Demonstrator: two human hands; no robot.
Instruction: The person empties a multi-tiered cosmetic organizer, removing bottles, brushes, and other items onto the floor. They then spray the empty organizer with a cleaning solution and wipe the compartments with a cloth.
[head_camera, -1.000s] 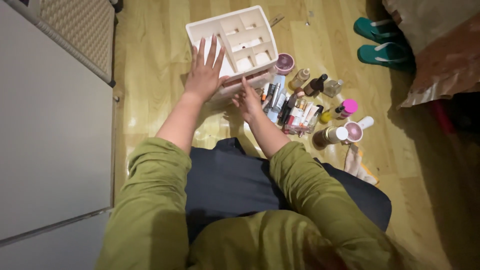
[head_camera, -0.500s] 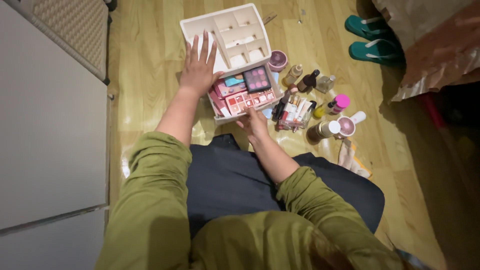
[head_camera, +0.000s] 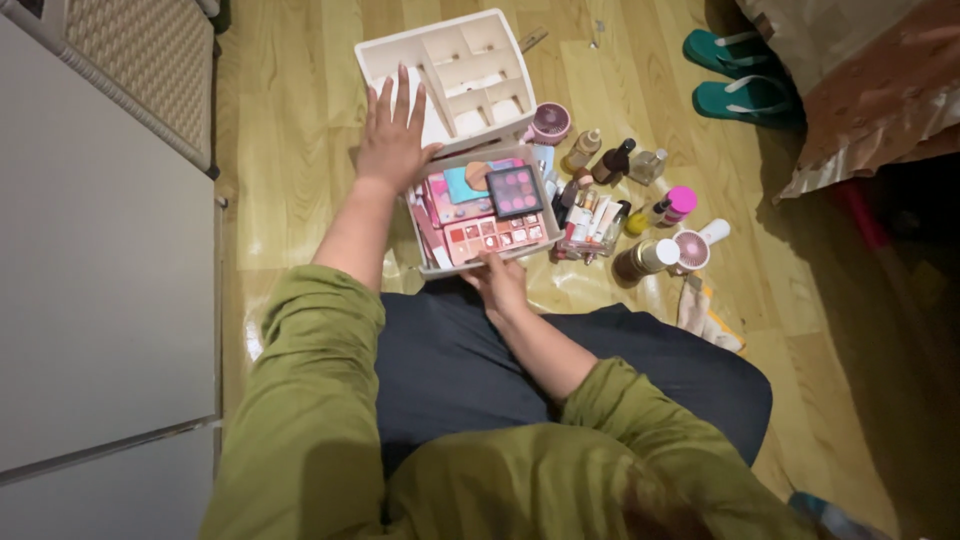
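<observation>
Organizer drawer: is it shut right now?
No, the drawer is pulled out toward the person, showing makeup palettes inside, with the right hand at its front edge.

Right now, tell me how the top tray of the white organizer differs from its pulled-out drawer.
The top tray is split by dividers into several compartments, while the drawer is one undivided space. The top tray's compartments look empty; the drawer is packed with makeup palettes. The left hand lies flat on the top tray; the right hand is at the drawer's front edge. Both are white plastic.
</observation>
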